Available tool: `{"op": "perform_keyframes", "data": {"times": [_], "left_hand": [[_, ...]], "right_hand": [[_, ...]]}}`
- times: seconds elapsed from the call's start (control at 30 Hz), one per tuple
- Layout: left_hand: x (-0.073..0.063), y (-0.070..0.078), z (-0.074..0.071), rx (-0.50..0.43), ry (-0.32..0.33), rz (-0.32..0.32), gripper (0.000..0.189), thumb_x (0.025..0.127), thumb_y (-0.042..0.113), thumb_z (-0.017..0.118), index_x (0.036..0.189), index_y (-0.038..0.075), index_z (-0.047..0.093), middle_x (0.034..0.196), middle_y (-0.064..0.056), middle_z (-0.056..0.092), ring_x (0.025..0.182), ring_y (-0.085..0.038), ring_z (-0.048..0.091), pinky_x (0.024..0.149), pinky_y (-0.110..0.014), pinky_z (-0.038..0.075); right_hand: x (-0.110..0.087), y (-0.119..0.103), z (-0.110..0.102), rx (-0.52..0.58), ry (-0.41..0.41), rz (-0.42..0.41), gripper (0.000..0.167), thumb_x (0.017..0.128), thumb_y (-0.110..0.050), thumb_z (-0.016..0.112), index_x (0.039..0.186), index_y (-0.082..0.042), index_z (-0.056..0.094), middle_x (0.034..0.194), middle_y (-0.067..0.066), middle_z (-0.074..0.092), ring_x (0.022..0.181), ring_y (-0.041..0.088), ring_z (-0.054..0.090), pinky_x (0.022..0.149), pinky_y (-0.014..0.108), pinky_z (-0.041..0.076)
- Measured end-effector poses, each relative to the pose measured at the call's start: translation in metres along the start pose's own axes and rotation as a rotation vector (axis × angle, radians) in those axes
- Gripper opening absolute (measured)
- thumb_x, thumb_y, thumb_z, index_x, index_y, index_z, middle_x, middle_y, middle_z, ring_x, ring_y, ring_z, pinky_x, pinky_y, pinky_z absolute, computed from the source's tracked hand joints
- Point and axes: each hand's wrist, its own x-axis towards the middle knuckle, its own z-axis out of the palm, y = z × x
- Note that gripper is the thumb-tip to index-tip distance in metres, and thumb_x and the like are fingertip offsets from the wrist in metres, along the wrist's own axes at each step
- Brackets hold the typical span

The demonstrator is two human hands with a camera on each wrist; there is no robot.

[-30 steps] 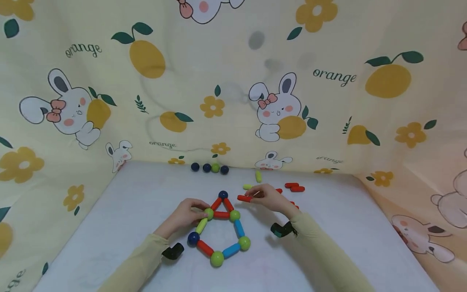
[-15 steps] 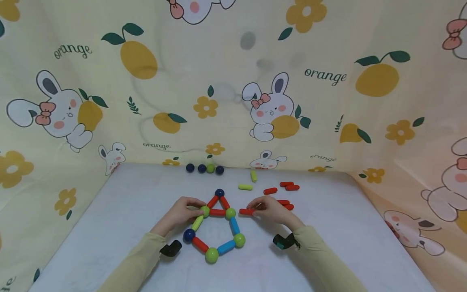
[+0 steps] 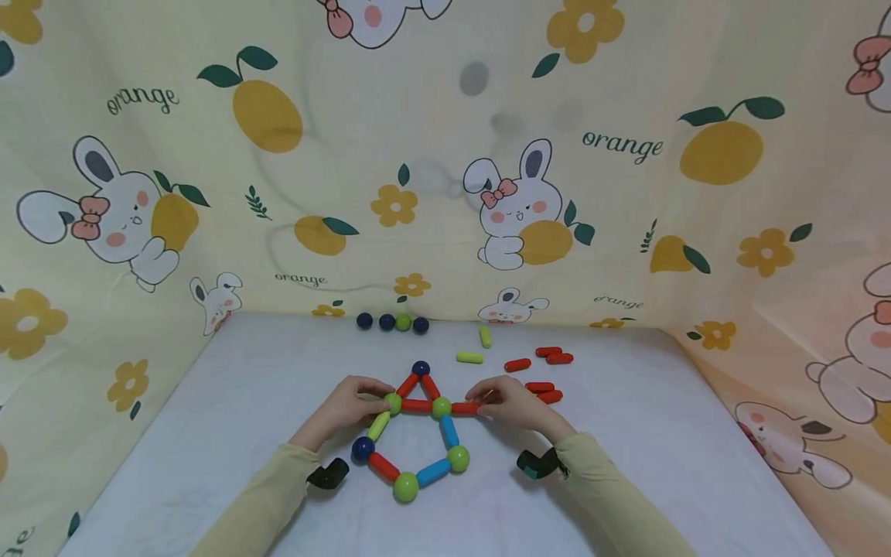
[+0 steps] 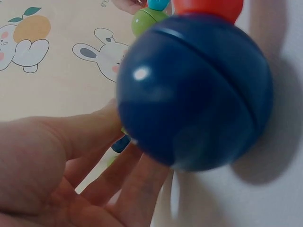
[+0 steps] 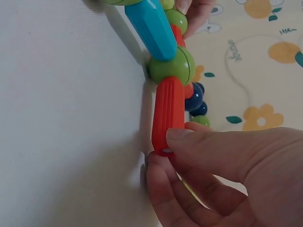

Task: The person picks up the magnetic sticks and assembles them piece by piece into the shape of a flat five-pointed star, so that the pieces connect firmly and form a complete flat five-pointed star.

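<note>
On the white table lies a figure of magnetic balls and rods, a triangle of red rods atop a larger ring. My left hand (image 3: 351, 406) pinches the green ball (image 3: 393, 403) at the triangle's left corner. In the left wrist view, the big blue ball (image 4: 194, 94) hides part of its fingers. Thumb and fingers of my right hand (image 3: 513, 402) pinch the outer end of a red rod (image 5: 169, 106). That rod's other end meets the green ball (image 5: 173, 66) at the triangle's right corner, where a blue rod (image 5: 152, 28) also joins.
Behind the figure, several balls (image 3: 386, 322), blue and green, stand in a row near the patterned backdrop (image 3: 431, 155). Two yellow-green rods (image 3: 469, 357) lie back right of the triangle. Several loose red rods (image 3: 517, 365) lie beyond my right hand.
My right hand has brought the red rod down and left, from apart to against the right green ball. My left hand keeps its pinch on the other green ball. The head view shifted slightly.
</note>
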Motion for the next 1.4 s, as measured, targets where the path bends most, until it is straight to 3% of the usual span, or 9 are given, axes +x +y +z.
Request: {"op": "perform_keyframes", "data": {"times": [0.3,0.67,1.03,1.23,1.4], "left_hand": [[-0.002,-0.001,0.001,0.007,0.005,-0.024,0.025,0.087,0.015,0.072,0.111,0.011,0.071,0.108,-0.005,0.064,0.080,-0.019,0.061,0.068,-0.030,0.055],[-0.006,-0.003,-0.003,0.009,0.011,-0.021,0.026,0.087,0.015,0.071,0.112,0.010,0.070,0.108,-0.005,0.064,0.079,-0.018,0.060,0.066,-0.029,0.054],[-0.005,-0.002,0.000,0.000,0.003,-0.024,0.025,0.087,0.014,0.071,0.111,0.010,0.071,0.106,-0.005,0.064,0.079,-0.019,0.060,0.067,-0.030,0.054],[-0.002,-0.001,0.000,0.010,-0.002,-0.020,0.025,0.087,0.016,0.071,0.112,0.011,0.070,0.107,-0.005,0.064,0.080,-0.019,0.060,0.068,-0.030,0.055],[-0.001,0.000,-0.001,0.012,-0.007,-0.011,0.026,0.087,0.016,0.072,0.112,0.011,0.070,0.108,-0.005,0.064,0.080,-0.020,0.060,0.066,-0.030,0.054]], "right_hand": [[-0.020,0.010,-0.028,0.027,0.094,-0.004,0.030,0.089,-0.002,0.065,0.120,-0.003,0.063,0.111,0.011,0.064,0.100,0.026,0.060,0.087,0.038,0.051],[-0.064,0.035,-0.068,-0.051,0.214,0.153,0.033,0.089,0.001,0.063,0.122,-0.005,0.061,0.114,0.010,0.063,0.106,0.029,0.056,0.086,0.041,0.052],[-0.066,0.072,-0.069,-0.109,0.236,0.177,0.028,0.087,-0.004,0.067,0.112,-0.017,0.068,0.110,0.000,0.063,0.103,0.024,0.055,0.086,0.040,0.051],[-0.062,0.076,-0.065,-0.140,0.179,0.107,0.028,0.083,-0.001,0.072,0.106,-0.017,0.070,0.107,0.000,0.064,0.095,0.022,0.056,0.078,0.034,0.053],[-0.061,0.065,-0.060,-0.175,0.145,0.054,0.028,0.083,0.000,0.071,0.107,-0.015,0.070,0.105,-0.001,0.064,0.092,0.021,0.057,0.077,0.029,0.053]]}}
